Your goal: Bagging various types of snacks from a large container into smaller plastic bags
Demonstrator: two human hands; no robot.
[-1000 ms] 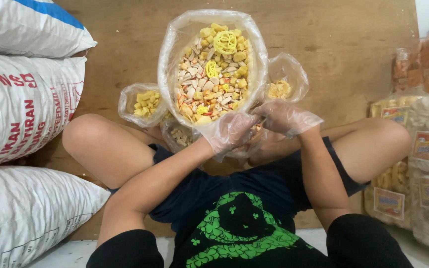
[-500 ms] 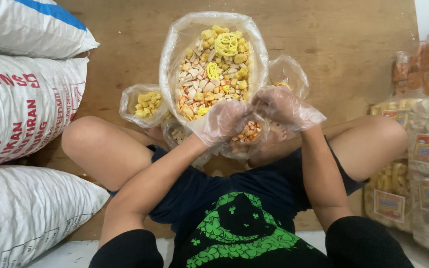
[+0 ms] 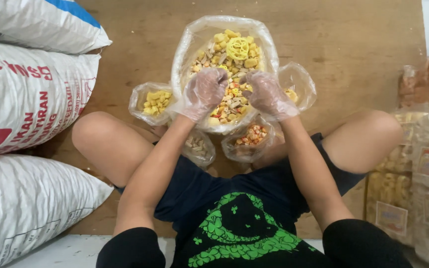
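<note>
A large clear plastic bag (image 3: 187, 44) full of mixed snack pieces, yellow, beige and orange, stands open on the floor between my knees. Both my hands wear thin clear plastic gloves and are inside its mouth. My left hand (image 3: 204, 92) is curled into the mix at the near left side. My right hand (image 3: 265, 94) is curled into it at the near right. The fingertips of both are buried among the pieces. A small bag of orange and white snacks (image 3: 248, 139) sits just below my hands.
Smaller open bags ring the big one: yellow cubes (image 3: 151, 101) at left, beige pieces (image 3: 198, 147) near my lap, another bag (image 3: 300, 84) at right. White woven sacks (image 3: 23, 94) are stacked at left. Packed snack bags (image 3: 425, 164) pile up at right. Wooden floor (image 3: 353, 44) lies beyond.
Both hands rose from the small bag near my lap and moved forward into the large bag, where the fingers now curl into the snack mix.
</note>
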